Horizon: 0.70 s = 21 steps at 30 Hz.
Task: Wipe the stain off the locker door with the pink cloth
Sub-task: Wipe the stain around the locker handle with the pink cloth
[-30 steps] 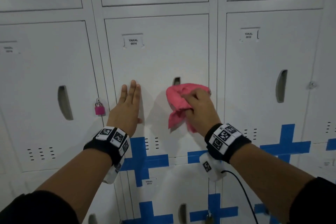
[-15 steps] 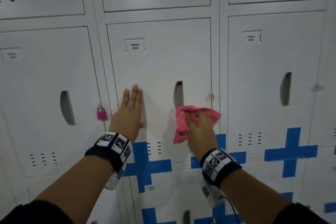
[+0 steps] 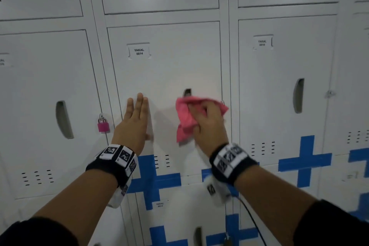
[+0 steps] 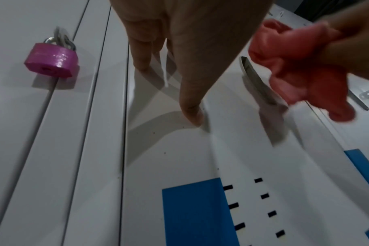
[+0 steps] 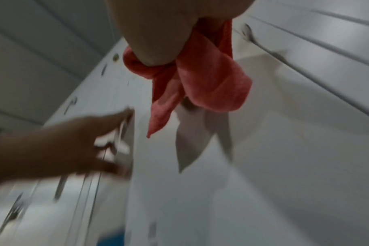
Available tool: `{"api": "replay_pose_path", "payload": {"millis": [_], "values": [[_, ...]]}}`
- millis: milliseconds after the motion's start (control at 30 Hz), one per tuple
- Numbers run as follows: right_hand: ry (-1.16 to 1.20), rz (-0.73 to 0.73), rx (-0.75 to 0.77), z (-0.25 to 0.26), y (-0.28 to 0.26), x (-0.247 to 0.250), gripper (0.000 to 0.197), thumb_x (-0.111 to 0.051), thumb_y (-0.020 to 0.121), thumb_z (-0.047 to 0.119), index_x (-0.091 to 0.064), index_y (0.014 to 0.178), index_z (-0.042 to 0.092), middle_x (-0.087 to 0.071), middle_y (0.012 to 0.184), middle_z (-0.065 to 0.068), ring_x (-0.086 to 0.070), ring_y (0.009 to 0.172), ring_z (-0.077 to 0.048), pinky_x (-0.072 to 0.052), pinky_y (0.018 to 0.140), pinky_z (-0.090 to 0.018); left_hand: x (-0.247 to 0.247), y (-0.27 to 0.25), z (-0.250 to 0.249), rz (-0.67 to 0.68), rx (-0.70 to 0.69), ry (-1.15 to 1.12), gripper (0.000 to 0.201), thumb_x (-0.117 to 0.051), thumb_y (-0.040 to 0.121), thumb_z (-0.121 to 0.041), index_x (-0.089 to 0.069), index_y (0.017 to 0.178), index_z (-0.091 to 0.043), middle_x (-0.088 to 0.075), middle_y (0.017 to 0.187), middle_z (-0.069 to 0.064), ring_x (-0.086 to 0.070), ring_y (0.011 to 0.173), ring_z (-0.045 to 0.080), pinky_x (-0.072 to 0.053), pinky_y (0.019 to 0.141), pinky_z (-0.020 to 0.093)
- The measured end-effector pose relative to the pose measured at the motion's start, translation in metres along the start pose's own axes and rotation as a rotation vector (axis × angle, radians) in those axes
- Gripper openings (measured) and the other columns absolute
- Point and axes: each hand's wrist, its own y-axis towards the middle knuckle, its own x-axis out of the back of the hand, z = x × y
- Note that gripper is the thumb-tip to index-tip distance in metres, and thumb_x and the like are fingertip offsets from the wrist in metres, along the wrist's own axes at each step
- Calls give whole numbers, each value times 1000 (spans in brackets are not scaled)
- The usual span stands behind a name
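The white locker door [image 3: 169, 70] labelled YAKAL 0014 fills the middle of the head view. My right hand [image 3: 208, 122] grips the bunched pink cloth [image 3: 185, 120] and holds it against the door over the lower part of the handle slot [image 3: 187, 92]. The cloth [image 4: 301, 66] [image 5: 209, 83] hangs in folds below the fingers in both wrist views. My left hand [image 3: 135, 118] lies flat on the door's left side, fingers straight and together. I can make out no stain on the door; the cloth hides what is under it.
A pink padlock [image 3: 103, 125] [image 4: 51, 59] hangs on the locker to the left. Blue tape crosses [image 3: 155, 181] mark the lower door edges. Vent slots [image 3: 161, 161] sit below my hands. A neighbouring locker door [image 3: 287, 90] stands to the right.
My right hand has carried the cloth back up the door, from below the handle slot to over its lower part. The left hand has stayed flat on the door.
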Motion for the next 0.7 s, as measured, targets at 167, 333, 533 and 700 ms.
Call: {"api": "replay_pose_path", "payload": {"millis": [167,333,533,700], "values": [[-212,-40,41,-7,48,0,44,-59,78,-2,-63,120,12,-54,117,-18,-49,105,-38,-52,79,-52,3,-1,0,20,7,-5,121,-76,78,-30,21,147,-12,26,156,2,13,146,28,-45,102,37],[-273,7,76,-23,11,-20,39,-60,84,1,-59,123,7,-55,114,-17,-53,100,-34,-55,76,-48,2,0,0,17,17,2,120,-76,77,-31,18,149,-12,25,157,3,11,146,28,-46,102,39],[-217,128,48,-33,-37,-33,42,-64,85,4,-57,126,8,-55,117,-15,-55,97,-27,-57,80,-40,-2,0,1,11,17,-4,121,-77,77,-27,20,148,-13,27,157,2,12,146,28,-49,98,36],[-202,341,136,-32,-45,-20,39,-67,84,14,-60,123,14,-54,120,-5,-50,108,-21,-54,88,-40,2,0,0,21,21,0,122,-78,77,-27,20,148,-13,27,156,2,11,146,28,-49,96,35]]}}
